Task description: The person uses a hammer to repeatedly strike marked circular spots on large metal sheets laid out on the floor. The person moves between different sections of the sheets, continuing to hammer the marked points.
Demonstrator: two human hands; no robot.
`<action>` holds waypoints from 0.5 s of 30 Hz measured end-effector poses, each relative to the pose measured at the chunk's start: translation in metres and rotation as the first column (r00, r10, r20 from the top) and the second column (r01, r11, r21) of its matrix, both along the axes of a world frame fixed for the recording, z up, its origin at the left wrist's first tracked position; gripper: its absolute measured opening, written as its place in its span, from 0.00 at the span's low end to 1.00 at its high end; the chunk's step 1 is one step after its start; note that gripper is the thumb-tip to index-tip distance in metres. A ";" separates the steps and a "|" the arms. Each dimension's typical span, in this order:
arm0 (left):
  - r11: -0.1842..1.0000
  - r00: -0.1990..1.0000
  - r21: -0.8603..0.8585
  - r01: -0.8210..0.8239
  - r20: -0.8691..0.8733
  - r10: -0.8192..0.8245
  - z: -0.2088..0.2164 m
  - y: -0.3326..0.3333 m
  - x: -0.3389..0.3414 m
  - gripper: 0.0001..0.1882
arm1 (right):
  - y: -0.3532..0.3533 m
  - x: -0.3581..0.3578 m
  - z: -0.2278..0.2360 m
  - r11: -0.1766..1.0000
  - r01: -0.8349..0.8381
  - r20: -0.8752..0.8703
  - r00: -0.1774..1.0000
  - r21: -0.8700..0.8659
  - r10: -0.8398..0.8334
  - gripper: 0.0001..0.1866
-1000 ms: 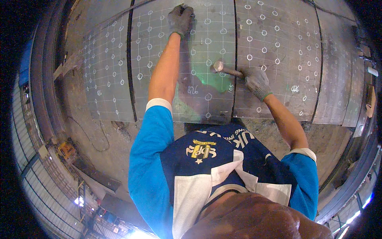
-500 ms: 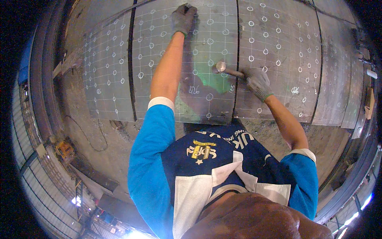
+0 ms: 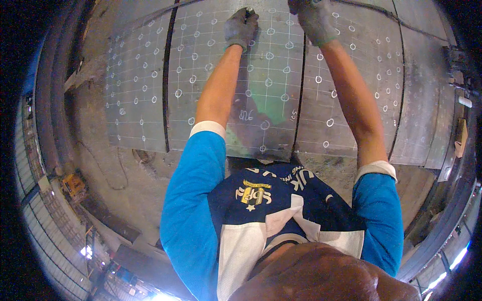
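Note:
My left hand (image 3: 241,29), in a grey knit glove, is closed low over the far part of the middle steel plate (image 3: 278,138). It pinches what looks like a short metal punch (image 3: 249,9), of which only the small end shows. To its right, my gloved right hand (image 3: 316,22) is raised near the upper edge, closed round the hammer's handle. The glove and the picture's edge hide most of the hammer. Chalk lines cross the plate in a grid, with white circles at many crossings. My left hand's shadow falls on the plate.
Chalk-marked steel plates lie on either side, a left plate (image 3: 131,100) and a right plate (image 3: 314,100), with dark gaps between. A dark cable (image 3: 369,9) crosses the far right. A yellow machine (image 3: 74,185) stands on the dusty floor at left. A wood piece (image 3: 460,131) lies far right.
My right hand has swung up and away with the hammer, from beside the plates' gap to the upper edge. My left hand still grips the punch, slightly shifted right in the picture.

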State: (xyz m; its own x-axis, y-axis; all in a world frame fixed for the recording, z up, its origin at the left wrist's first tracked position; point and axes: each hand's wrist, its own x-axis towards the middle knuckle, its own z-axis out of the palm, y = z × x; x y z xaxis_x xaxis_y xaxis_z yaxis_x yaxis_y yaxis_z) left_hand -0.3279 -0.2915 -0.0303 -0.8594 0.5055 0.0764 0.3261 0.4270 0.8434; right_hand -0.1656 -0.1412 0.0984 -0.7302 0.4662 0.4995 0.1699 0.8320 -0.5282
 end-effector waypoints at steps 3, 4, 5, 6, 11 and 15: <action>1.000 0.998 -0.001 0.014 0.061 -0.014 -0.008 0.004 -0.003 0.22 | 0.013 -0.008 -0.032 0.988 -0.058 0.094 0.995 0.143 0.044 0.17; 1.000 0.993 -0.015 0.017 0.118 -0.015 -0.012 0.005 -0.005 0.22 | 0.022 0.002 -0.042 0.986 -0.133 0.391 0.917 0.104 0.083 0.17; 1.000 0.995 0.003 0.020 0.094 -0.020 -0.015 0.011 -0.008 0.22 | 0.031 0.017 -0.051 0.981 -0.188 0.649 0.752 0.043 0.115 0.19; 1.000 0.997 0.015 0.012 0.073 -0.013 -0.019 0.011 -0.012 0.21 | 0.037 0.035 -0.062 0.933 -0.322 0.471 0.856 0.160 0.214 0.14; 0.988 0.996 0.127 -0.086 0.047 0.081 -0.045 -0.002 -0.025 0.17 | -0.058 0.154 -0.079 0.453 0.114 0.301 0.880 -0.884 0.367 0.29; 0.924 0.946 0.327 -0.198 0.311 0.092 0.029 -0.002 0.004 0.12 | -0.064 0.223 -0.082 0.751 0.128 0.561 0.747 -0.648 0.358 0.26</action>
